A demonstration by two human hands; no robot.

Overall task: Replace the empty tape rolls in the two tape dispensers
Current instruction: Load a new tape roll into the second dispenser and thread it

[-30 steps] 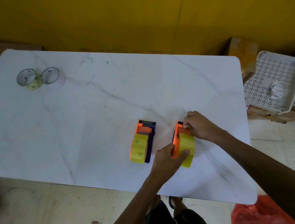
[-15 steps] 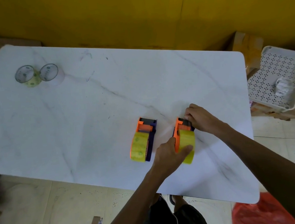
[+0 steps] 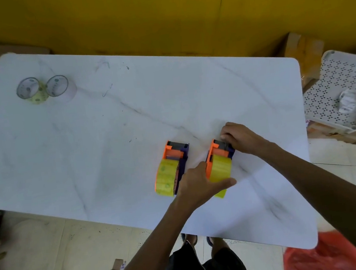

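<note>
Two orange-and-purple tape dispensers stand side by side near the front of the white marble table [image 3: 104, 130]. Each carries a full yellow roll. The left dispenser [image 3: 172, 168] stands alone, untouched. My left hand [image 3: 197, 183] grips the yellow roll end of the right dispenser [image 3: 219, 161]. My right hand [image 3: 239, 137] pinches that dispenser's far end, at the cutter. Two nearly empty tape rolls [image 3: 42, 88] lie together at the table's far left corner.
A white perforated tray [image 3: 343, 83] holding a small white item sits on cardboard boxes to the right of the table. A yellow wall runs behind. A red plastic bag [image 3: 322, 256] lies on the floor at the lower right.
The right dispenser has settled upright on the table. My right hand slid to its far cutter end; my left hand stays on the roll. The camera shifted slightly.
</note>
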